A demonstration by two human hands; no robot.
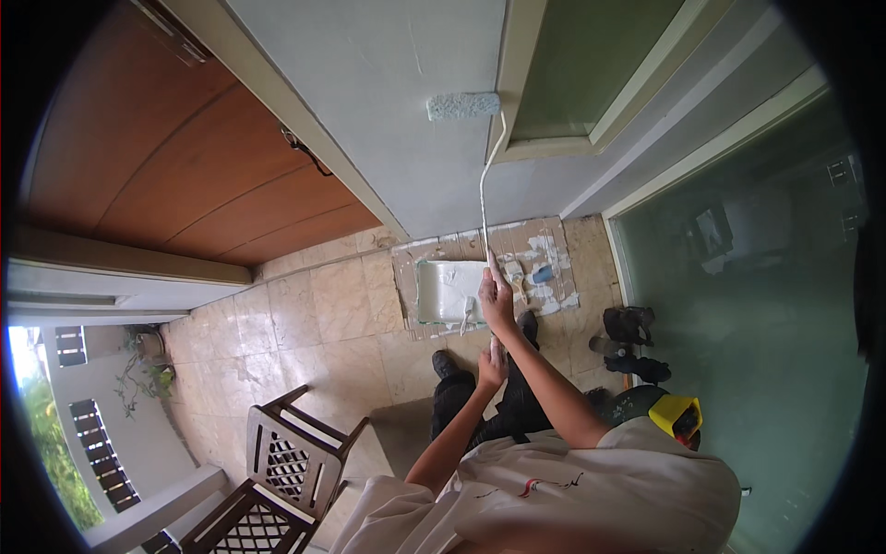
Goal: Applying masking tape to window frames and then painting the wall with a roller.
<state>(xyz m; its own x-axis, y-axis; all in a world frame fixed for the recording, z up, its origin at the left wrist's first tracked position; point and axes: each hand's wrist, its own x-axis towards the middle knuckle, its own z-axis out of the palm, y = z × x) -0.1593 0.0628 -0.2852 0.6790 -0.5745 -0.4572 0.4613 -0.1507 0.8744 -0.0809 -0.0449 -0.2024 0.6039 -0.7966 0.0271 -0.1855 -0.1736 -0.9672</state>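
Both hands hold a long-handled paint roller. My right hand [497,299] is closed around the upper part of its handle, and my left hand [493,368] grips the lower end. A bent, paint-covered rod [483,187] leads up to the fuzzy pale blue roller sleeve [462,106]. That sleeve lies over the pale wall [387,76], its right end beside the window frame [509,104]; whether it touches the wall I cannot tell. Below the hands, a paint tray [423,294] with white paint rests on spattered cardboard [408,277]. A small white-coated tool [468,313] sits at the tray's near edge.
On the cardboard lie a paintbrush [516,273] and a small blue item [542,274]. An orange-brown door [159,138] is on the left, a large glass panel [747,291] on the right. Dark shoes [628,325], a yellow container [675,415] and a brown chair [291,457] stand nearby.
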